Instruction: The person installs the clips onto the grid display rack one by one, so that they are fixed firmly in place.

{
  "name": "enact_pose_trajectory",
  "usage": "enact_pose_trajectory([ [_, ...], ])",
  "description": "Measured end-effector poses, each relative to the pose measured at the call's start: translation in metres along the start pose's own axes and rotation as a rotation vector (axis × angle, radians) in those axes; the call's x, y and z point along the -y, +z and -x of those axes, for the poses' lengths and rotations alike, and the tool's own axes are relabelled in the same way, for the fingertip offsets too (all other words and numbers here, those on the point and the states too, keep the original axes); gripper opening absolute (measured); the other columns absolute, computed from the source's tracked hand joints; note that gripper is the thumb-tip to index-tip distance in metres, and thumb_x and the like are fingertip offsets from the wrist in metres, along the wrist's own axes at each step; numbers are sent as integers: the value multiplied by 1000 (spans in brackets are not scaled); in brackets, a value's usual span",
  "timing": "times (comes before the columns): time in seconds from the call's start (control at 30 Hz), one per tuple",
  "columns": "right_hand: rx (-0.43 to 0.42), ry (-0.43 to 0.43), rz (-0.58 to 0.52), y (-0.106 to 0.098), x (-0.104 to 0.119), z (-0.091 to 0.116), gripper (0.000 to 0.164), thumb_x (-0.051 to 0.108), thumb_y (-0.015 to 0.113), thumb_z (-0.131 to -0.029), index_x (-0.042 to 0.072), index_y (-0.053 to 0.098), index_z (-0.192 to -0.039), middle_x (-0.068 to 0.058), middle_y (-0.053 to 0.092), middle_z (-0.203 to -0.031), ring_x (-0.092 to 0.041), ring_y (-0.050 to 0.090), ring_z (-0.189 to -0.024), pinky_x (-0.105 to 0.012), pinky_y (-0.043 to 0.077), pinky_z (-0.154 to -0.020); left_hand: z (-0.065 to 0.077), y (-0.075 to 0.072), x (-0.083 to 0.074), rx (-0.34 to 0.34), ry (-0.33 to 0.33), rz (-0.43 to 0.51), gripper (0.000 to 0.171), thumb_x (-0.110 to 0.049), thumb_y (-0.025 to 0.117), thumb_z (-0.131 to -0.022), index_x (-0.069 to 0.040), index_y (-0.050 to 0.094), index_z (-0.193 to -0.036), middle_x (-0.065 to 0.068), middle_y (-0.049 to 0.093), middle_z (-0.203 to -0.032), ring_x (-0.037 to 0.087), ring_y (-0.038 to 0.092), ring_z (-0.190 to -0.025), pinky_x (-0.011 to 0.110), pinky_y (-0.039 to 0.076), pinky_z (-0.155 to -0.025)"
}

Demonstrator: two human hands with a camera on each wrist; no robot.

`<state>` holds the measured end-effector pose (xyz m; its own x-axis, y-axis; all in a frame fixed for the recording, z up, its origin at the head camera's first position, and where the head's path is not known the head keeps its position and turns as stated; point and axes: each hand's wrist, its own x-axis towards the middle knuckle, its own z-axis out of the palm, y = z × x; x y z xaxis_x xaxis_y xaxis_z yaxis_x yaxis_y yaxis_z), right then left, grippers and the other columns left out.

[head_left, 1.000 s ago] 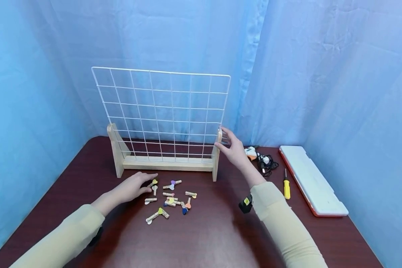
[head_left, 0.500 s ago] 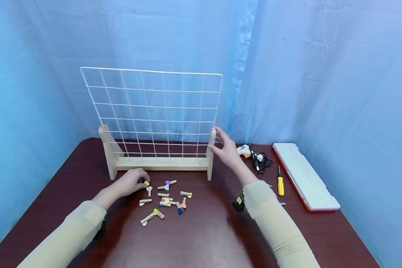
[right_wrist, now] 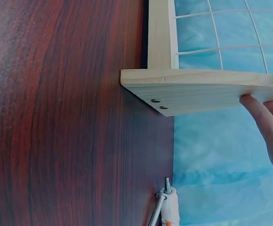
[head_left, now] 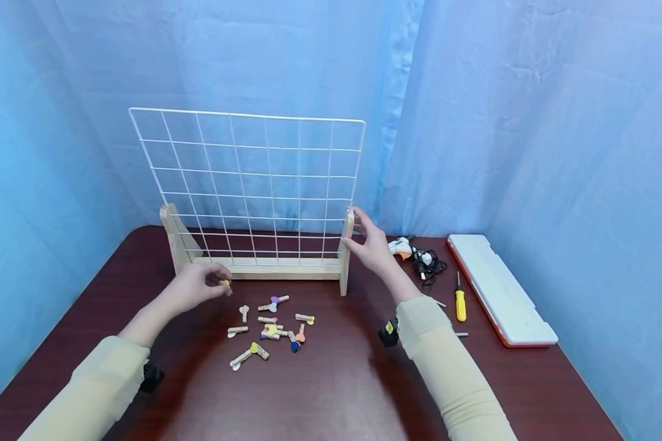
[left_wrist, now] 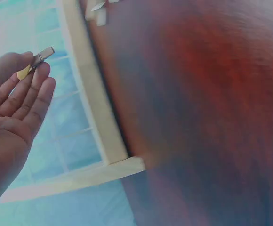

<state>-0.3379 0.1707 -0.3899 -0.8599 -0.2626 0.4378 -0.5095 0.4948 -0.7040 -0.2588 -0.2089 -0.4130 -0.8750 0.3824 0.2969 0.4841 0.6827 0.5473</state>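
My left hand pinches a small wooden clothespin with a yellow heart on one end, between thumb and fingertips. It hovers just in front of the stand's left part, above the table. At the stand's right upright, my right hand holds the upper part of the board, thumb in front and fingers on its outer side. A white wire grid rises from the wooden base, leaning slightly back. Several more heart clothespins lie scattered in front, with white, purple, yellow, orange and blue hearts.
Right of the stand lie a white glue gun and a black coiled cable. A yellow screwdriver sits beside a white case with a red edge. Blue curtains hang behind the table.
My left hand has picked the yellow-heart clothespin off the table and moved up and left with it toward the stand. The right hand keeps its hold. The head view has shifted slightly.
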Motion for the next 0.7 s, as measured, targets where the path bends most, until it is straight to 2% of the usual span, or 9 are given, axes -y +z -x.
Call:
enact_pose_trajectory([
  [0.13,6,11,-11,0,1,0,68,18,64,-82,23,27,-139,-10,42,-133,-28,48,-115,-44,43,-89,3,-21,-3,-216,-25,-30,6,-17,72,-74,-16,71,-80,-3,67,-77,4,58,-73,19,44,-63],
  [0.27,15,16,-20,0,2,0,69,19,63,-83,22,25,-140,-10,42,-134,-28,47,-116,-43,43,-89,2,-39,-2,-450,-81,104,9,-15,72,-73,-11,72,-81,3,68,-81,-6,56,-75,10,41,-61],
  [0.33,17,19,-15,-1,2,0,69,20,63,-83,23,25,-140,-9,42,-133,-28,47,-116,-41,44,-89,0,-48,0,-571,-124,172,12,-14,72,-73,-7,72,-83,-4,68,-79,-8,55,-74,8,41,-61],
  [0.47,19,26,-16,-2,0,0,69,21,63,-83,27,24,-140,-9,41,-134,-29,46,-117,-42,44,-89,-7,-63,9,-797,-274,280,20,-15,74,-72,-3,72,-87,-22,63,-69,-6,56,-67,9,40,-56],
  [0.5,18,25,-20,-2,0,0,69,21,63,-83,28,24,-140,-9,41,-134,-29,46,-117,-43,43,-89,-8,-66,12,-842,-315,309,21,-16,74,-72,-3,71,-88,-24,61,-67,-5,55,-66,9,39,-56],
  [0.6,22,24,-29,-2,0,0,69,20,63,-83,28,24,-140,-9,40,-135,-30,46,-117,-44,43,-89,-13,-75,21,-956,-400,413,22,-18,74,-72,-3,71,-88,-20,61,-66,-1,55,-65,11,40,-56],
  [0.7,30,25,-29,0,1,1,69,20,62,-83,28,24,-140,-8,39,-136,-29,45,-118,-43,43,-89,-15,-81,28,-1007,-475,468,23,-24,72,-71,-7,72,-88,-15,62,-68,1,55,-67,12,42,-59],
])
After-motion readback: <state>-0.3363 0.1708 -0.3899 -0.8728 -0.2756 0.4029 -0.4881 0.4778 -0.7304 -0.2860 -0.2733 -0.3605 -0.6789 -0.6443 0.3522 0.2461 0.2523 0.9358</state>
